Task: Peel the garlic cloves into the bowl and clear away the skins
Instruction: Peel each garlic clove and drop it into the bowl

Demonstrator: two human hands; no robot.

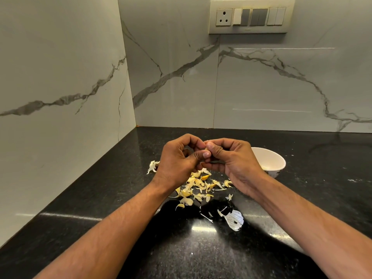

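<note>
Peeling stage, seen from above the hands. We see the left hand (pixel 177 158) and the right hand (pixel 231 160) raised together over the tabletop (pixel 302 198), a polished black stone slab with fine pale speckling and bright glare patches. Both hands have their fingers curled inward and their thumbs meeting at the centre, where they pinch a small pale object, probably a garlic clove (pixel 205 148); it is almost wholly covered by the fingertips, so we cannot tell its shape or how much skin it carries. Directly beneath the hands lies a loose scatter of garlic skins (pixel 198 185): thin, papery, curled flakes, yellowish to off-white, with a separate white scrap (pixel 153 165) to the left and further slivers nearer the camera. A round white bowl (pixel 269 161) with a smooth glossy wall stands on the tabletop just behind the right hand; its contents are hidden from us by the hand and the rim. Behind, the walls are glossy marble-patterned tiles (pixel 261 87) with grey veins, bearing a rectangular switch panel (pixel 250 16).
</note>
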